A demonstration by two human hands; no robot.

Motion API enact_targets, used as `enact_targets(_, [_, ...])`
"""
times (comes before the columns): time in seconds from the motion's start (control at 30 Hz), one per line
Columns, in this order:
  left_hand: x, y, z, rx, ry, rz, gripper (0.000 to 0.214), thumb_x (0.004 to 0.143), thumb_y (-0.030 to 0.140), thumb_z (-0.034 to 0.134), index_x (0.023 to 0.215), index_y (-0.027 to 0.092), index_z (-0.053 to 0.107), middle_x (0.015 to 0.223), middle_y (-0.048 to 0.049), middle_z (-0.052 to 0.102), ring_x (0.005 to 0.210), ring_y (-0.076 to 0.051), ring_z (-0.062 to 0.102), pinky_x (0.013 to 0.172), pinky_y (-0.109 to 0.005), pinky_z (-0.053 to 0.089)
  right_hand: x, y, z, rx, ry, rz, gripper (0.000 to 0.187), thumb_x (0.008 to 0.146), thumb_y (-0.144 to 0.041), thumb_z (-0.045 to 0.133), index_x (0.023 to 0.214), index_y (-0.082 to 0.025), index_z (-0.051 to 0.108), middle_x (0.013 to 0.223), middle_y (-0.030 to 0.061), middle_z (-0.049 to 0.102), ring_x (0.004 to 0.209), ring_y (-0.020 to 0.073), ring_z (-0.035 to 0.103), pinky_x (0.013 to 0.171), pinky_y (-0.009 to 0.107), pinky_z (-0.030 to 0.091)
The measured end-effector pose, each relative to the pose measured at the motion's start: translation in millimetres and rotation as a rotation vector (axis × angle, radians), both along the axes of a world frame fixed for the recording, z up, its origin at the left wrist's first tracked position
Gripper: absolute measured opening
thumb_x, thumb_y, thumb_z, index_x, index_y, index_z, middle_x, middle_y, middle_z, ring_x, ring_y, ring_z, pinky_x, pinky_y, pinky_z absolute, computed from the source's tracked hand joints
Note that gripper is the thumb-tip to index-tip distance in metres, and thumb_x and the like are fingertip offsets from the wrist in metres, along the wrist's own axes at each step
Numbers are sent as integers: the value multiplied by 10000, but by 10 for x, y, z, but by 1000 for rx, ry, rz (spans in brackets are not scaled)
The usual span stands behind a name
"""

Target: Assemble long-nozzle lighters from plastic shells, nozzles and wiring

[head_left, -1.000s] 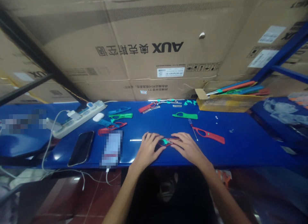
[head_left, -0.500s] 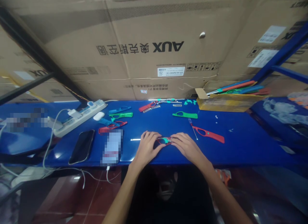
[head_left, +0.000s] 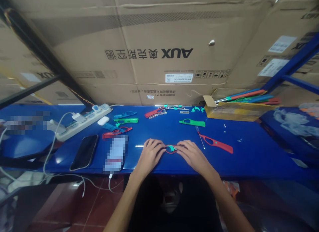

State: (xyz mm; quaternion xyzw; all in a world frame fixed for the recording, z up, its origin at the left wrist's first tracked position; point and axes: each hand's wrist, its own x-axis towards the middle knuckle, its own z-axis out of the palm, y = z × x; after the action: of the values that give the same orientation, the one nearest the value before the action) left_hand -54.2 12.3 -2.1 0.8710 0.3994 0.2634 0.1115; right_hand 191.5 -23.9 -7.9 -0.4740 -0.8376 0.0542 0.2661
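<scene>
Red lighter casing (head_left: 171,152) lies on the blue bench (head_left: 261,149), nearer the person than the cardboard box (head_left: 231,111) and well to its left. Both hands hold it: the thumb and fingers of the left hand (head_left: 151,154) are clamped on its left part, those of the right hand (head_left: 193,154) on its right part, leaving the middle bare. Holding it from two sides probably steadies it and stops small inner parts slipping out. It seems open on top: a red loop surrounds a bright green piece (head_left: 170,148), with thin pale strands, perhaps wires, toward the right. A slim metal tube (head_left: 139,146) shows beyond the left hand, seemingly part of the same lighter; the rest is hidden under the fingers. Loose green bits (head_left: 195,109) lie just left of the box, and a green casing (head_left: 198,123) lies to its front left. Nearer the person than the box, a second red casing (head_left: 220,145) and what looks like a screwdriver (head_left: 197,129) are likely placed for easy reach.
</scene>
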Motion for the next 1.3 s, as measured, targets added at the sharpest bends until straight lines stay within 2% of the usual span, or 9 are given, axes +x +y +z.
enact_targets(0.13, [3,-6,16,-13,-9,-2,191,1035,332,514,1117,252,667,1144,-47,682,1092,-211,589,1016,-423,417,-11,6,-1,-24,-4,-4,264,1022,-298,532,1246,-235,658,1196,96,677,1103,245,616,917,420,531])
enact_targets(0.33, [-25,-7,14,-48,-81,49,204,1037,310,519,1203,239,613,1142,-41,711,1084,-200,621,1079,-451,373,2,-5,-13,-12,25,-39,254,1005,-305,564,1226,-254,679,1318,108,627,1213,269,583,989,462,526])
enact_targets(0.53, [-41,51,-35,-25,-107,73,166,1032,275,525,1027,240,687,1081,-23,746,1054,-198,635,1000,-430,412,10,-27,20,-16,74,-50,253,973,-328,620,1206,-269,698,1408,106,580,1295,286,540,1056,508,502])
enact_targets(0.73, [-38,87,-65,0,-88,99,180,1020,302,546,969,248,710,1041,-24,753,1016,-212,622,960,-431,422,16,-24,34,83,205,-89,217,990,-295,580,1164,-253,703,1268,109,680,1187,276,622,977,489,537])
enact_targets(0.83, [-37,82,-53,15,-56,92,199,1029,300,524,958,248,701,1047,-21,747,992,-209,617,983,-447,406,45,-10,16,205,352,-165,206,1007,-232,528,1105,-247,707,1126,89,732,1088,252,663,970,471,524])
enact_targets(0.93, [-35,72,-36,18,-35,75,205,1040,303,498,984,250,689,1060,-20,739,990,-208,616,1009,-459,389,68,4,13,293,454,-274,215,1013,-214,501,1100,-237,696,1079,87,735,1051,241,669,981,462,510])
enact_targets(1.1, [-24,51,-25,61,-10,75,182,1034,262,485,1085,252,659,1093,-36,725,1048,-224,630,1092,-505,352,102,35,3,356,419,-461,246,1020,-257,469,1114,-224,694,1085,102,733,1058,258,642,969,473,486])
enact_targets(1.3, [-25,59,-56,61,-59,107,155,1006,274,529,1111,240,638,1085,-55,736,1043,-240,635,1061,-493,396,182,78,-39,438,458,-694,326,1011,-238,378,1133,-214,680,1100,120,718,1044,281,613,936,485,473])
